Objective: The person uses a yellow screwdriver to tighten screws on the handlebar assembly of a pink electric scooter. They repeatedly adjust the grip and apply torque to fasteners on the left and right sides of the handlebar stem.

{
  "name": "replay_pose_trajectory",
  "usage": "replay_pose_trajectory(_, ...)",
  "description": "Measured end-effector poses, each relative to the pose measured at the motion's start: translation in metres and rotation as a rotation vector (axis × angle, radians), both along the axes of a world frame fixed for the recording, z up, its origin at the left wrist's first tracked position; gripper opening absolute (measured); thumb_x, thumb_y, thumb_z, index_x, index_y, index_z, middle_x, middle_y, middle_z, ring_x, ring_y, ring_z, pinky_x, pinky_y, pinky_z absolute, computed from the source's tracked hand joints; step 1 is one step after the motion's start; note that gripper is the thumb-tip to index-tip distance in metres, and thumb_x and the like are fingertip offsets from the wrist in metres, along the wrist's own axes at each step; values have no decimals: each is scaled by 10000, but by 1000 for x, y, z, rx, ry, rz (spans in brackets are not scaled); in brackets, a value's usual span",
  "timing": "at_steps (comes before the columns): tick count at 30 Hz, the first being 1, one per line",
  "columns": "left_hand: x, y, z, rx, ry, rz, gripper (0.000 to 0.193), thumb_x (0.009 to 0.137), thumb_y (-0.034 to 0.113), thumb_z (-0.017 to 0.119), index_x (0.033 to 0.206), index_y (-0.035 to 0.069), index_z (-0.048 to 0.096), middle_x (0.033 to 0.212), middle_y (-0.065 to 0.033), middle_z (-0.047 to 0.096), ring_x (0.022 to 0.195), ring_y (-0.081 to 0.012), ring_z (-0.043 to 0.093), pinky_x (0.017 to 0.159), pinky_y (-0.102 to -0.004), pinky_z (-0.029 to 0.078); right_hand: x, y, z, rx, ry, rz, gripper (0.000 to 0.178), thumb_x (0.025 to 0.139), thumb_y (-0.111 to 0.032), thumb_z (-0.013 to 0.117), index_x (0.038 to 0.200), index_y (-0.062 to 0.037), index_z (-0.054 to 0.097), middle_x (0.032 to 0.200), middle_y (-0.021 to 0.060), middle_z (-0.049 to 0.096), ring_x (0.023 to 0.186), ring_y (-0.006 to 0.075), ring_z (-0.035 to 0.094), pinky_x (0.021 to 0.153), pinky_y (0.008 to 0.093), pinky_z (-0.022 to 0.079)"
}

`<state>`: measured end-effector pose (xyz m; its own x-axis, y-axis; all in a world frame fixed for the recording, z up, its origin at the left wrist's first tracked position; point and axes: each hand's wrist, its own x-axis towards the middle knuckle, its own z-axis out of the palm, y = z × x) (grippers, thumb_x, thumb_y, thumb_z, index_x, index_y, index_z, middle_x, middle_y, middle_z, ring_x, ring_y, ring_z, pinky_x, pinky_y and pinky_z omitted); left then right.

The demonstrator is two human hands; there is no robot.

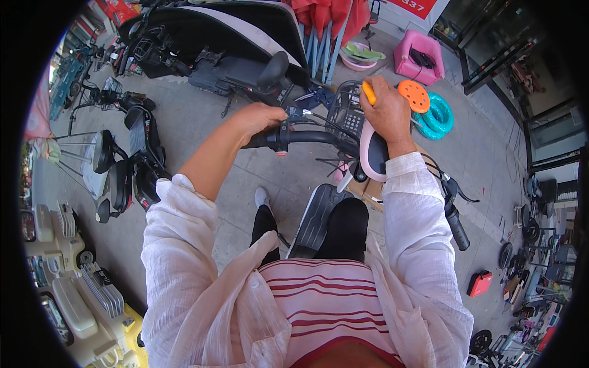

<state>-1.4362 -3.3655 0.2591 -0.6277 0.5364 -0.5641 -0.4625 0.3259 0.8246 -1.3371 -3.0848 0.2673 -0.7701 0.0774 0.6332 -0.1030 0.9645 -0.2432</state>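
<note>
I straddle a small electric scooter with a black handlebar [319,137] and a pink-rimmed front panel [373,153]. My left hand [261,119] is closed on the left handlebar grip [261,140], its thumb by the switch block and brake lever. Above the panel, my right hand [388,113] is closed around a yellow-orange handle [369,93]; the rest of that tool is mostly hidden by the hand. Beyond the bars sits a black wire basket [345,110]. The right handlebar grip [457,228] has no hand on it.
Another electric scooter [236,73] stands ahead to the left, with more parked at far left [144,147]. A pink armchair [419,58], an orange disc with holes [414,96] and a teal ring [437,116] lie ahead right. A red case [480,283] is at right.
</note>
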Motion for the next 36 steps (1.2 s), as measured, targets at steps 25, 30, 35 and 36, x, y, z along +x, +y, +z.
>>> replay_pose_trajectory(25,0,-1,5,-41,57,-57,309,839,192,657,991,-70,719,932,-159,733,752,-211,707,669,-350,589,0,-1,1,1,0,-4,233,872,-248,692,994,-90,572,868,138,698,783,363,686,674,457,543)
replay_pose_trajectory(30,0,1,4,-30,46,-49,312,840,192,658,999,-70,717,917,-157,731,735,-201,703,648,-364,592,1,-2,2,-16,-2,-7,230,872,-243,691,995,-91,571,868,137,699,784,364,686,676,459,542)
replay_pose_trajectory(35,0,3,-8,-30,119,-3,296,827,215,675,932,-54,740,880,-126,734,675,-176,685,622,-312,557,1,-2,2,-11,-19,-7,232,872,-245,689,1003,-91,575,873,138,701,791,366,686,677,459,542)
replay_pose_trajectory(36,1,4,-10,-37,153,9,294,823,223,680,915,-48,746,869,-118,734,663,-170,680,615,-301,547,1,-2,2,-10,-24,-8,233,873,-245,688,1005,-91,575,875,138,701,793,367,687,678,459,542)
